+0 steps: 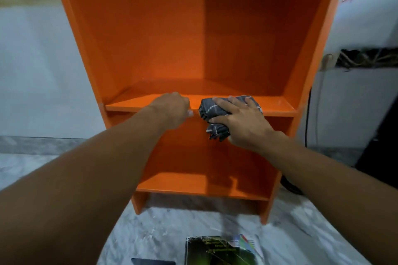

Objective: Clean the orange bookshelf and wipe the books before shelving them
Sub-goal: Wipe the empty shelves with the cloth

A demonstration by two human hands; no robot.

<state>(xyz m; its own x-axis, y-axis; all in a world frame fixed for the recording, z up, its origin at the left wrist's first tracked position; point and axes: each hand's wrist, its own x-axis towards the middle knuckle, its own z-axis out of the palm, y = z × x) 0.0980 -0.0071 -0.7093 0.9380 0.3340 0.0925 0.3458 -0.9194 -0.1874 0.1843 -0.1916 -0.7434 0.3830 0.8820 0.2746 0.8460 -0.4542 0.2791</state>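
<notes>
Right hand (239, 120) is grasping a bunched grey checked cloth (210, 109) against the middle-shelf front edge of the orange bookshelf (163, 38); left hand (172, 107) is curling its fingers over that edge beside it. Books (221, 249) are lying on the marble floor (301, 232).

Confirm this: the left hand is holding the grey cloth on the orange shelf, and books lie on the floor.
Wrong hand. The head view shows the right hand holding the grey cloth on the orange shelf; books lie on the floor.
</notes>
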